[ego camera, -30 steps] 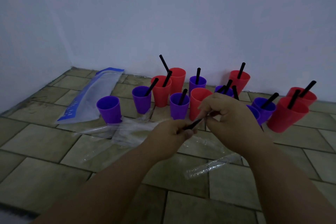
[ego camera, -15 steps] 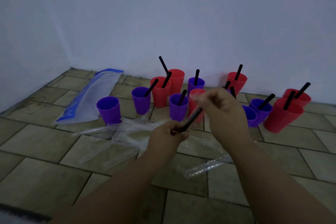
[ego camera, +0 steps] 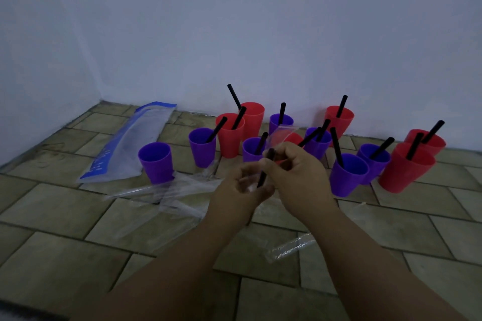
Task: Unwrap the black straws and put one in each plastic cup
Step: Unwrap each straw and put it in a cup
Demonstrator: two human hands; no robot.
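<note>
Black straw (ego camera: 264, 173) near upright between hands, above floor, in front of cups. Left hand (ego camera: 241, 190) grips lower end. Right hand (ego camera: 296, 172) pinches clear wrapper (ego camera: 283, 133) at straw's top. Strawless purple cup (ego camera: 155, 161) well left.
</note>
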